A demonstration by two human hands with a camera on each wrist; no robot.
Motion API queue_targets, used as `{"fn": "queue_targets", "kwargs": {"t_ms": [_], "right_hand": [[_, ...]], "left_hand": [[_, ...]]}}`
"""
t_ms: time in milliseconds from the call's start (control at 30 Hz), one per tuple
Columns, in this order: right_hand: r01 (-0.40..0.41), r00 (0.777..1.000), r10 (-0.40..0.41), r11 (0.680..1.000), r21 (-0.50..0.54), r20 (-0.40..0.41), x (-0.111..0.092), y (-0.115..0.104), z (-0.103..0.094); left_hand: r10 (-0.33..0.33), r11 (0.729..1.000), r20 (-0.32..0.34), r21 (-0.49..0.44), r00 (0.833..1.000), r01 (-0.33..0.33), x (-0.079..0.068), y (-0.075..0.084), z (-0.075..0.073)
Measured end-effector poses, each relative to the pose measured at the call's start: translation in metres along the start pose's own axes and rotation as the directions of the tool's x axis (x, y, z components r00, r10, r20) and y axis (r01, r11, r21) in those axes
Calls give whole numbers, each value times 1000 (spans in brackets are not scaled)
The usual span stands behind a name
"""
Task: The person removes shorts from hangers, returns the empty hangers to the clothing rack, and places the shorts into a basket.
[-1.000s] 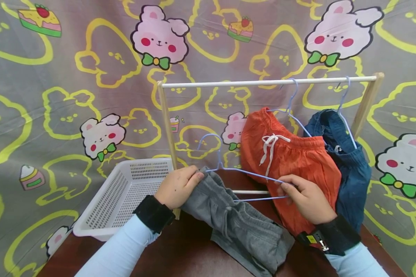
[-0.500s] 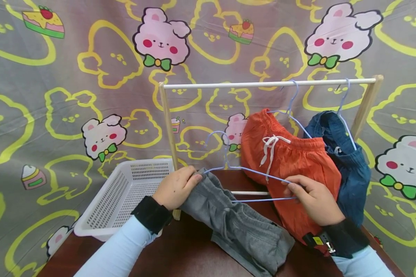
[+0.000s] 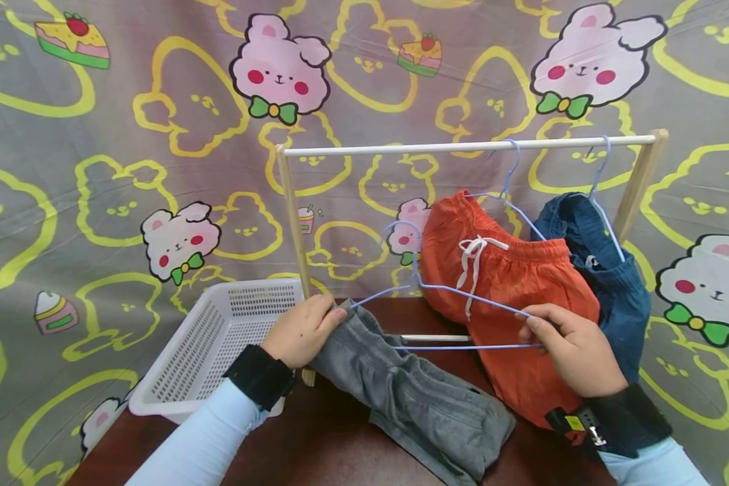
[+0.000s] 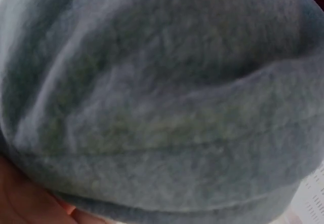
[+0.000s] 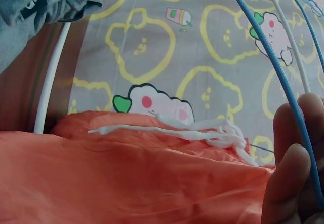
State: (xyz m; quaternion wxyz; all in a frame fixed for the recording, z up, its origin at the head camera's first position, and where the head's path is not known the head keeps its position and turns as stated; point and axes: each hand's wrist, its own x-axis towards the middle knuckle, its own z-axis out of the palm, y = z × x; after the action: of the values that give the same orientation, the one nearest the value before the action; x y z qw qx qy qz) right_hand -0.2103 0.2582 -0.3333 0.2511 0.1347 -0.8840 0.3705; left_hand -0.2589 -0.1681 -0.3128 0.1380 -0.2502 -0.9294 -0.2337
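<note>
My left hand pinches the waistband corner of a pair of grey pants, whose lower part lies on the dark table. Their grey cloth fills most of the left wrist view. My right hand holds the right end of a blue wire hanger between thumb and fingers. The hanger's left shoulder runs to the waistband beside my left thumb, and its left end is hidden in the pants. In the right wrist view, fingers grip the hanger wire at the right edge.
A rack with a white rail stands behind. Orange shorts with a white drawstring and blue denim shorts hang from its right half on blue hangers. A white perforated basket sits at the left on the dark red table.
My right hand has moved right, and the hanger has slid right with it, its hook shifting toward the orange shorts. My left hand has dipped slightly left, still holding the waistband.
</note>
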Motion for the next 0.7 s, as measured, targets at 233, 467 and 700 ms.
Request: {"fn": "queue_targets", "kwargs": {"t_ms": [233, 467, 700], "right_hand": [[24, 996, -24, 1000, 1, -81, 2, 0, -6], [1, 994, -2, 1000, -9, -110, 2, -1, -11], [-27, 992, 23, 999, -25, -128, 3, 0, -12]], "left_hand": [[-67, 998, 58, 19, 996, 66, -1, -6, 1], [-133, 991, 116, -10, 984, 135, -2, -11, 1], [-199, 978, 162, -28, 967, 206, -6, -17, 0]]}}
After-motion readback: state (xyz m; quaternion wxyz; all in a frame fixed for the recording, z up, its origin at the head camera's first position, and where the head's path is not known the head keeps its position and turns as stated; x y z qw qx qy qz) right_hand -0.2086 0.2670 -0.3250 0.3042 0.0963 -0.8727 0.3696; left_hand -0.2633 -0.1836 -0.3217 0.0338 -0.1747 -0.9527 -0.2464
